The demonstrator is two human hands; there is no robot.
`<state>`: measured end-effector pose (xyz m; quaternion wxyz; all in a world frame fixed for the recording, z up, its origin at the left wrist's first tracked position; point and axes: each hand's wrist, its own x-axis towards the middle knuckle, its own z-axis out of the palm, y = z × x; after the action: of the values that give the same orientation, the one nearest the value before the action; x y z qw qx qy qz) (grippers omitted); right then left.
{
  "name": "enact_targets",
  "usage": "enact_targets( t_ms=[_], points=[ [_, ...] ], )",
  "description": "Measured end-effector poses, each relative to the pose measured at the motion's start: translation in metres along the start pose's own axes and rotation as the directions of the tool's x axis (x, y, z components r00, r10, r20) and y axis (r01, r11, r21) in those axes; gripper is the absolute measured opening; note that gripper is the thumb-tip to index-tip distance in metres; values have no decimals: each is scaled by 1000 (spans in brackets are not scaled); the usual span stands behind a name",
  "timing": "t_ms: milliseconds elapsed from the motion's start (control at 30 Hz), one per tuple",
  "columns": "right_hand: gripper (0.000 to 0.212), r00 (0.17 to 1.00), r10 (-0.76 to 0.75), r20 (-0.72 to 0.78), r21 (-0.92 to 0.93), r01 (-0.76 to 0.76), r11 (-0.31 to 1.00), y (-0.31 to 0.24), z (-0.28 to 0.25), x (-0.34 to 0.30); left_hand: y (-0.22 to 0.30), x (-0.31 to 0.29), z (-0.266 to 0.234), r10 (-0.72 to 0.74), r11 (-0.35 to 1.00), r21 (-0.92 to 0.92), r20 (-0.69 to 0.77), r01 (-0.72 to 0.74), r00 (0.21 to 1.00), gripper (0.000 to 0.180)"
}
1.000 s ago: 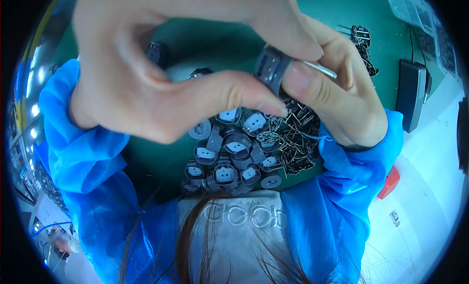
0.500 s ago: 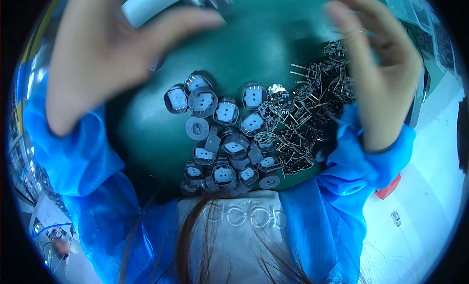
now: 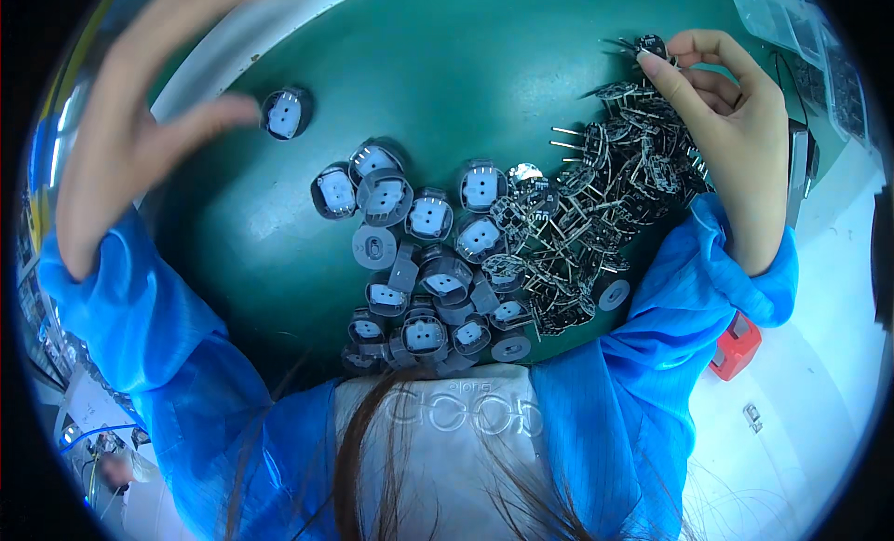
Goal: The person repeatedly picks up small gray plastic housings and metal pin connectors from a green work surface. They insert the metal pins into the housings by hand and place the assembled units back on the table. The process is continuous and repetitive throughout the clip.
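My left hand (image 3: pixel 140 131), blurred at the upper left, has its thumb spread from its fingers, with nothing visible in it. Some fingertips run to the top edge. Just beyond its thumb tip sits a lone round grey plastic housing (image 3: pixel 285 113) with a white insert. At the upper right, my right hand (image 3: pixel 731 108) pinches a small round black circuit board (image 3: pixel 652 46) with metal pins between thumb and fingers. Under and beside that hand lies a heap of similar pinned circuit boards (image 3: pixel 596 215). Several more grey housings (image 3: pixel 429 213) with white inserts cluster in the middle and near my body.
A green mat (image 3: pixel 447 85) covers the work surface, with a white edge (image 3: pixel 270 47) at the upper left. Clear plastic bins (image 3: pixel 792 38) stand at the far right. A flat grey ring (image 3: pixel 614 295) lies by the heap; a red object (image 3: pixel 736 348) is beyond my right sleeve.
My left hand has moved left and away, uncovering the lone housing. My right hand has come down to the heap and now grips a circuit board. A blurred dark piece near the top has gone from view.
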<state>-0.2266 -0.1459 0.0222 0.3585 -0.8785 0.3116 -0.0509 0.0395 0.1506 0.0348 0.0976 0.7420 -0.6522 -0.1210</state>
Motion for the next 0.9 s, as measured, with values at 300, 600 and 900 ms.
enact_targets(
  t_ms=[300, 600, 900],
  points=[
    [20, 938, -345, -32, -123, 339, 933, 3, 13, 3, 48, 52, 43, 116, 863, -481, -107, -153, 988, 36],
    [30, 997, -48, -64, -206, 34, 978, -10, 19, 3, 51, 91, 51, 298, 828, -477, -72, -295, 952, 34],
    [23, 949, -273, 159, 520, 155, 840, -37, 16, -13, 64, 79, 39, 108, 552, -831, -15, -72, 994, 29]
  ],
)
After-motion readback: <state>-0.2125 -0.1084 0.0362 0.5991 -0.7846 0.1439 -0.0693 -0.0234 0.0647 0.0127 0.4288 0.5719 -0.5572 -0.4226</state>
